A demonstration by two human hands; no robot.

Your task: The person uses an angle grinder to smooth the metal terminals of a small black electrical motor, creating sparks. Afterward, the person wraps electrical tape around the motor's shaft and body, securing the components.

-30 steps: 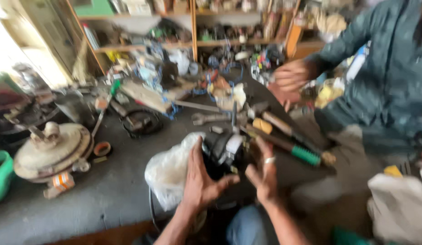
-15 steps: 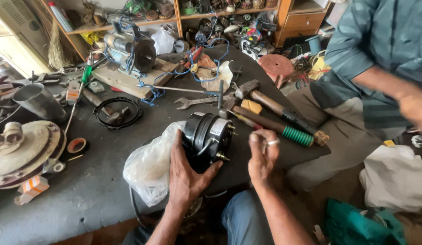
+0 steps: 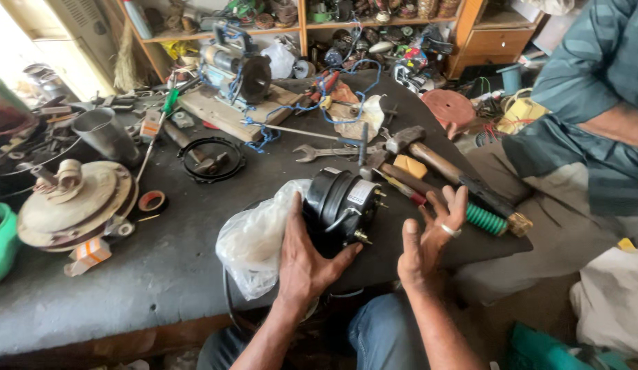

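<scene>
Head view: left hand (image 3: 306, 264) grips black motor (image 3: 336, 207) beside crumpled plastic bag (image 3: 254, 240)

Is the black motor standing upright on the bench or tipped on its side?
On its side: the black motor points its terminal end toward the right hand, steadied by the left hand.

A black motor (image 3: 336, 209) with a pale label; beside the motor, a cloudy white plastic bag (image 3: 254, 240); right of it a green ribbed handle (image 3: 485, 218); behind it a yellow block (image 3: 410, 166), blue wires (image 3: 346, 113), dark grey bench (image 3: 127, 274)
</scene>
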